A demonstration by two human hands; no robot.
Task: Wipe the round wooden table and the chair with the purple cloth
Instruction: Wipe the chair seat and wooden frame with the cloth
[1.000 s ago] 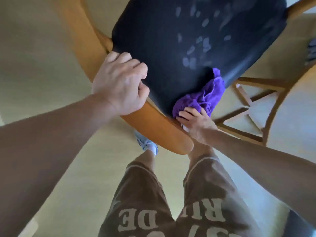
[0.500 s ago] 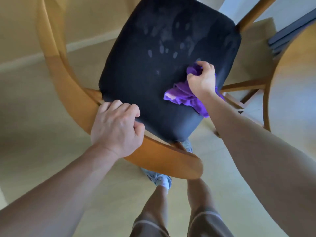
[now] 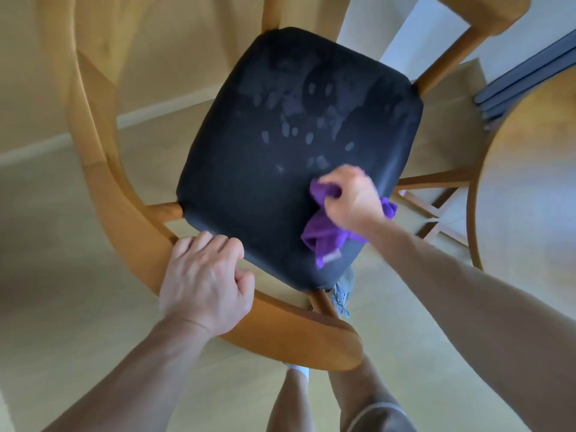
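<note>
**Wiping the chair seat, one hand bracing the frame**

I stood over the chair (image 3: 131,194) with my left hand (image 3: 204,282) on its curved wooden rail at the near edge, fingers (image 3: 215,244) curled over the rail and gripping it. I judged that grip was there to keep the chair from sliding while I rubbed.

My right hand (image 3: 350,198) was on the near right part of the black seat (image 3: 265,188), its fingers bunched around the purple cloth (image 3: 325,236) and clamped on it. The cloth was crumpled, pressed against the seat under my hand, with a loose tail trailing toward the near edge. Holding it wadded gave me a firm pad to push with.

Pale smudges and spots showed across the far half of the seat, so I reckoned that part was not yet clean. The round wooden table (image 3: 530,188) stood just to the right, apart from the cloth.
</note>
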